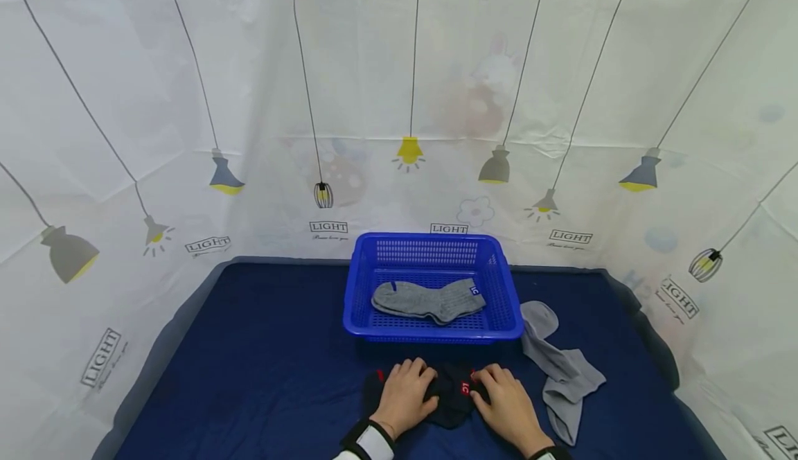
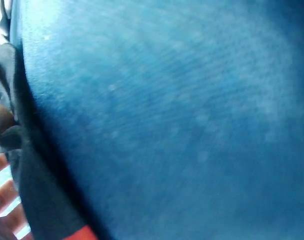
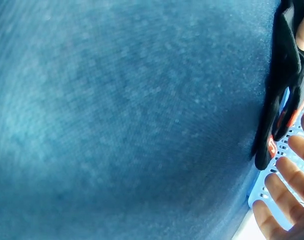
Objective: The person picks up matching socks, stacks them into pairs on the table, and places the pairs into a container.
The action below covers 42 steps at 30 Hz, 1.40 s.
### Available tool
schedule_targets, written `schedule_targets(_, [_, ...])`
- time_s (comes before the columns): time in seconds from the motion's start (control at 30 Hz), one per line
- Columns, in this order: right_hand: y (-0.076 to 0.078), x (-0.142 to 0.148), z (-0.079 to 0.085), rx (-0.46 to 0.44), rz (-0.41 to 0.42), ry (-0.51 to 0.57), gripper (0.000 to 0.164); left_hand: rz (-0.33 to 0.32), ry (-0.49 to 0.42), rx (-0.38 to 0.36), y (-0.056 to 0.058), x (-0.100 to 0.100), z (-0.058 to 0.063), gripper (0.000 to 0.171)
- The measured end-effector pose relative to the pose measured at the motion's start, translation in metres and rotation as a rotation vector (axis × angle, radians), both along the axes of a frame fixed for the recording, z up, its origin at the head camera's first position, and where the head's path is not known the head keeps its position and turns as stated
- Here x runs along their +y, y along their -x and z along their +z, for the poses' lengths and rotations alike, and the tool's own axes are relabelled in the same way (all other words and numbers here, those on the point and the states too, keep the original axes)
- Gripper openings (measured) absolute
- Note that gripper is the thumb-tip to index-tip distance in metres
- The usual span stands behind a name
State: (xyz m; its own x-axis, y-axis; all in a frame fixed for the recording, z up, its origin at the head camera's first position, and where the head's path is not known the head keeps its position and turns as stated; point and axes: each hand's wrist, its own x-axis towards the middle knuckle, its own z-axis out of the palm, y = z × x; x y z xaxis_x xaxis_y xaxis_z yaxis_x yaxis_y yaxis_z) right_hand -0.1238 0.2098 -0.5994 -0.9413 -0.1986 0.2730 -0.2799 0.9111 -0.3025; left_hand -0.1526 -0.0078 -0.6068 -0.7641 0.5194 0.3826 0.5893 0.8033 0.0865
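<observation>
A pair of black socks (image 1: pixel 451 408) with red marks lies on the dark blue cloth in front of the basket. Over its left part rests my left hand (image 1: pixel 405 396), thumb and fingers spread on the fabric. My right hand (image 1: pixel 508 408) is at the cuff end, beside the red label. In the right wrist view its fingers (image 3: pixel 287 197) are spread apart, close to the black cuffs (image 3: pixel 272 145). The left wrist view has the dark sock fabric (image 2: pixel 41 195) along its left edge, with part of my left hand behind it.
A blue plastic basket (image 1: pixel 430 334) stands behind my hands, with folded grey socks (image 1: pixel 424 301) inside. Loose grey socks (image 1: pixel 564 370) lie crossed on the cloth (image 1: pixel 262 363) to the right, near the basket's corner. A white lamp-printed sheet (image 1: pixel 374 86) surrounds the back and sides.
</observation>
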Motion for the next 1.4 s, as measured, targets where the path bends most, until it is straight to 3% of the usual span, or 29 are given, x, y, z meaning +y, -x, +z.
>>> schedule_targets(0.2, [0.0, -0.004, 0.0, -0.017, 0.004, -0.004, 0.021, -0.014, -0.03, -0.029, -0.008, -0.008, 0.007, 0.039])
schedule_targets(0.57, [-0.001, -0.008, 0.0, 0.046, 0.086, 0.016, 0.021, -0.01, -0.068, 0.046, -0.024, -0.039, 0.016, 0.036])
schedule_targets(0.7, [-0.001, -0.009, 0.0, 0.065, 0.131, 0.031, 0.023, 0.018, -0.066, 0.0, -0.032, -0.051, 0.016, 0.037])
schedule_targets(0.87, [0.0, -0.011, 0.0, 0.091, 0.243, 0.06, 0.03, 0.068, -0.044, -0.12, -0.04, -0.065, 0.014, 0.036])
schedule_targets(1.0, [-0.001, -0.015, 0.001, 0.067, 0.299, 0.056, 0.031, 0.096, -0.051, -0.139, -0.044, -0.072, 0.012, 0.036])
schedule_targets(1.4, [-0.004, -0.017, -0.004, 0.013, 0.305, 0.0, 0.036, 0.116, -0.006, -0.201, -0.049, -0.079, 0.006, 0.037])
